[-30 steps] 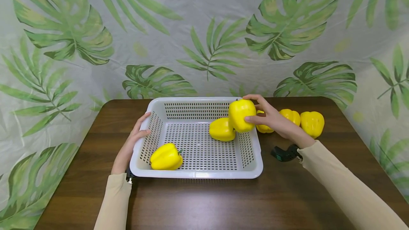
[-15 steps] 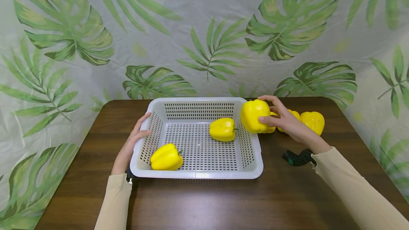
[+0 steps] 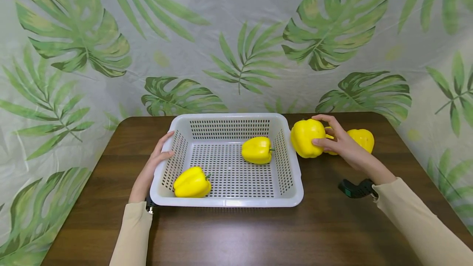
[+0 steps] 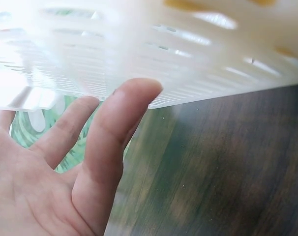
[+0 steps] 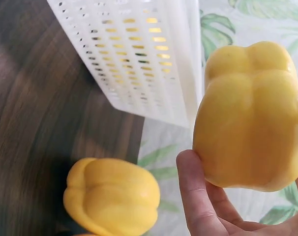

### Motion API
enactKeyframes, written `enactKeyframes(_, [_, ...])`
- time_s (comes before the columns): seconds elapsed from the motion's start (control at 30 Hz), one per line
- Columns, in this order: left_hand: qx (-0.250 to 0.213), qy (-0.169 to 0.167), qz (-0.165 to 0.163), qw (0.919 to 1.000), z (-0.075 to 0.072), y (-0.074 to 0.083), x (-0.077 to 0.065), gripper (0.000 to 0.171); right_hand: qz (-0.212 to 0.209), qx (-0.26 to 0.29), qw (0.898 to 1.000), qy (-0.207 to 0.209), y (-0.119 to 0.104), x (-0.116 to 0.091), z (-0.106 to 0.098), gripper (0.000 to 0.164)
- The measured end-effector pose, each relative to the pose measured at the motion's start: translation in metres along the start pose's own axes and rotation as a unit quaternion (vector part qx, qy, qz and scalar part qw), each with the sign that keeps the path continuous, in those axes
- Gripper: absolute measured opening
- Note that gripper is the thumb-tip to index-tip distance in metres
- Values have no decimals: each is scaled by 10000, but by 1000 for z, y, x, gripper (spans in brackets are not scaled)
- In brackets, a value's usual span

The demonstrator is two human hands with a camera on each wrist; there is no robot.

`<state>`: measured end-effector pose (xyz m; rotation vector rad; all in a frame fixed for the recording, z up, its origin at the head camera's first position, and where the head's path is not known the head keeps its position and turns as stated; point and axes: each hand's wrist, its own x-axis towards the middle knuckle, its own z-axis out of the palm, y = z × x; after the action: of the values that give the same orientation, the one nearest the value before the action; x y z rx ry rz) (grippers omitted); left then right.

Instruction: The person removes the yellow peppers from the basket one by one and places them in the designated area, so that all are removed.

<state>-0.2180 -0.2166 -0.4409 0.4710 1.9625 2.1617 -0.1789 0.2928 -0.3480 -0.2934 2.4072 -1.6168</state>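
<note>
In the head view my right hand (image 3: 341, 143) grips a yellow bell pepper (image 3: 307, 138) just outside the right wall of the white basket (image 3: 226, 202). The right wrist view shows this bell pepper (image 5: 252, 118) raised between thumb and fingers, with another yellow bell pepper (image 5: 112, 196) on the table below. My left hand (image 3: 152, 165) rests against the basket's left side. Its thumb and fingers (image 4: 68, 128) are extended along the outer wall in the left wrist view. Inside the basket lie a bell pepper at front left (image 3: 192, 182) and a bell pepper at right (image 3: 257, 150).
On the brown wooden table (image 3: 229, 237), a further yellow bell pepper (image 3: 362, 139) lies to the right, partly behind my right hand. Another bell pepper (image 3: 330, 134) is mostly hidden by that hand. A leaf-patterned cloth (image 3: 240, 32) hangs behind the table.
My right hand has carried the bell pepper rightward, from over the basket's right side to outside its wall. My left hand and the basket have stayed in place.
</note>
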Motion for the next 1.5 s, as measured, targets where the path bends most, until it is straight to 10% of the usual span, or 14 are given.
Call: enactKeyframes(1.5, [-98,-13,35,9999,1,0,0,63,63,-698,9974,-151,79,-30,6,62])
